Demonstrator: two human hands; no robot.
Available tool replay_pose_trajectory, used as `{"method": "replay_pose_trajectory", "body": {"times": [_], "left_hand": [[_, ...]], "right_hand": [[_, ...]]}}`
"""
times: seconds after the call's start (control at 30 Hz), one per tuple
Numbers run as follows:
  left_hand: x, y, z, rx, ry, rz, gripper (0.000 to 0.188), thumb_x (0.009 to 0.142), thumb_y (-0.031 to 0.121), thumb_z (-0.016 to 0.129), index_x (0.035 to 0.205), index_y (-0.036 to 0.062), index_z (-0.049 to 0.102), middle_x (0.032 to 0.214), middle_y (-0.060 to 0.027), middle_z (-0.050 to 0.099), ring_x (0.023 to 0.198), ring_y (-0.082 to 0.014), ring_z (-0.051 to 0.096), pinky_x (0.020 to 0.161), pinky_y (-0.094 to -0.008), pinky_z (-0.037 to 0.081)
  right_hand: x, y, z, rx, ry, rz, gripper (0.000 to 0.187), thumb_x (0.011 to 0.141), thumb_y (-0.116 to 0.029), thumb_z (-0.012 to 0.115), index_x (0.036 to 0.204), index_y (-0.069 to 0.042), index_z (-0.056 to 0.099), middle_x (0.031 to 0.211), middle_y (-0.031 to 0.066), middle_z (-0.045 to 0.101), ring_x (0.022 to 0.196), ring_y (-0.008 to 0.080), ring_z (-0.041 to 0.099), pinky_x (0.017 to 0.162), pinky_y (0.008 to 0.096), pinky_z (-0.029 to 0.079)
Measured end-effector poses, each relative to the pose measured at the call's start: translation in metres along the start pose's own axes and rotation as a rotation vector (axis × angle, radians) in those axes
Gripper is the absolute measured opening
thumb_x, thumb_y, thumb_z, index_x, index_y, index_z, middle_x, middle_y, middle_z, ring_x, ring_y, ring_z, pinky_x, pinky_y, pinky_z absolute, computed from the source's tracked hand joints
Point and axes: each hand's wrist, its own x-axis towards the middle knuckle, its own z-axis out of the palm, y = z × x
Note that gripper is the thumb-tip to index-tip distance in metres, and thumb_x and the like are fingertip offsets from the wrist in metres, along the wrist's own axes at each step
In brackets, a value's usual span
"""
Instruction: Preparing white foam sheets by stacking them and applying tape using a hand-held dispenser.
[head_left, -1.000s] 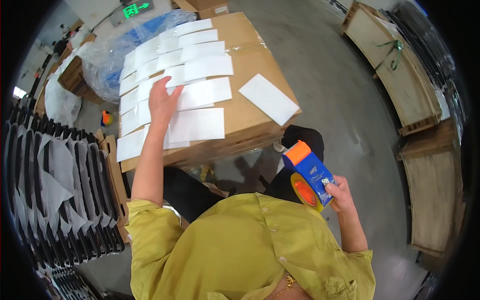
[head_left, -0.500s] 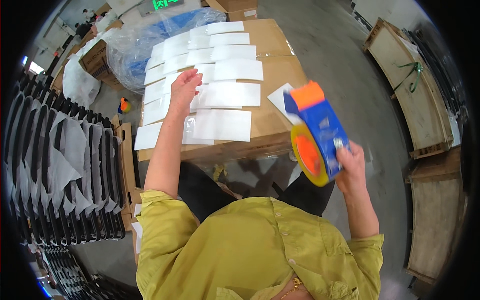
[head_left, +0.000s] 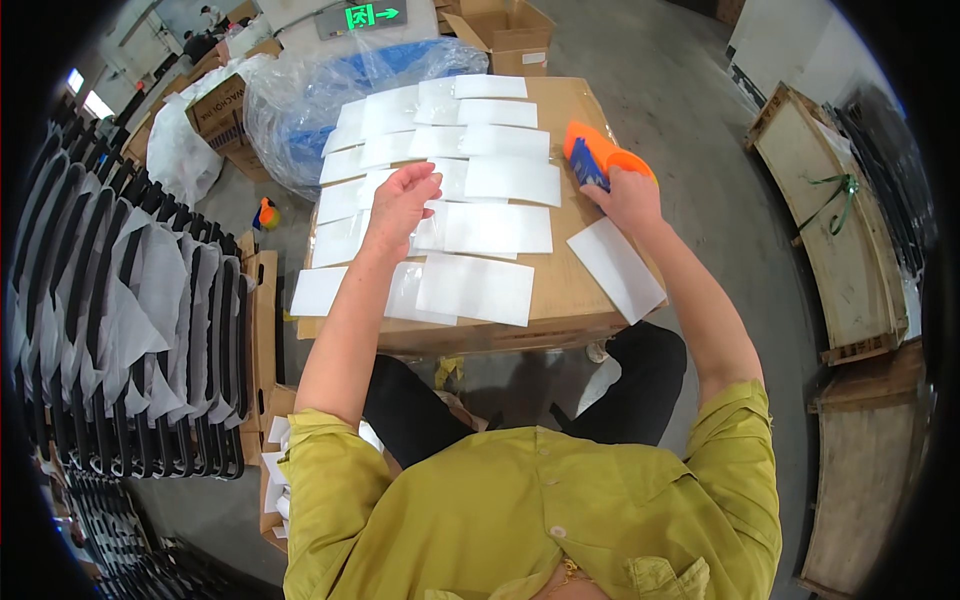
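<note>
A blue and orange tape dispenser [head_left: 588, 165] is at the far right part of the cardboard box top [head_left: 570, 290]. My right hand [head_left: 630, 200] is closed round it, covering part of it. Over the rows of white rectangular sheets [head_left: 475, 290], my left hand [head_left: 405, 205] hovers with bent fingers drawn together. Whatever those fingers pinch, if anything, is too small to make out. Clear, shiny strips show on and between several of the sheets, which partly overlap. One separate white sheet [head_left: 617, 268] lies aslant by the box's right edge, below my right forearm.
Black curved frames with grey wrapping [head_left: 150, 330] stand in a row on the left. Plastic-wrapped blue material [head_left: 330, 110] lies behind the box, near an open carton [head_left: 510, 35]. Wooden crates [head_left: 830, 220] line the right. Another orange and blue tape dispenser [head_left: 266, 214] sits on the left floor.
My right hand has carried the tape dispenser from above my lap forward to the box's far right, uncovering the slanted sheet. My left hand stays over the sheets; the whole view has shifted.
</note>
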Motion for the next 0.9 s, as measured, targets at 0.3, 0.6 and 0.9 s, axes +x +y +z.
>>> {"method": "replay_pose_trajectory", "body": {"times": [0.3,0.6,0.9], "left_hand": [[-0.004,0.016,0.003,0.034,-0.042,0.02,0.034,0.08,0.022,0.06,0.109,0.0051,0.053,0.096,-0.0024,0.058,0.088,-0.0112,0.054,0.072,-0.0256,0.04],[0.0,0.018,0.003,0.035,-0.043,0.003,0.032,0.082,0.022,0.058,0.109,0.0057,0.053,0.098,-0.0027,0.058,0.088,-0.0112,0.054,0.073,-0.0256,0.04],[0.013,0.006,-0.011,-0.023,-0.003,-0.05,0.029,0.082,0.02,0.058,0.108,0.0072,0.054,0.095,-0.0014,0.059,0.086,-0.0113,0.054,0.071,-0.0255,0.041]], "right_hand": [[-0.014,-0.073,-0.039,0.03,-0.15,-0.523,0.058,0.066,-0.035,0.069,0.111,-0.006,0.047,0.113,0.0135,0.049,0.105,0.0284,0.046,0.09,0.0383,0.036],[-0.027,-0.062,0.027,0.042,-0.046,-0.862,0.026,0.068,-0.018,0.061,0.087,-0.002,0.053,0.075,0.0081,0.053,0.074,0.0239,0.055,0.06,0.0337,0.046],[-0.039,-0.069,0.006,-0.158,0.406,-0.912,0.014,0.062,-0.012,0.053,0.073,-0.002,0.051,0.063,0.0043,0.048,0.063,0.0176,0.05,0.054,0.0283,0.042]]}}
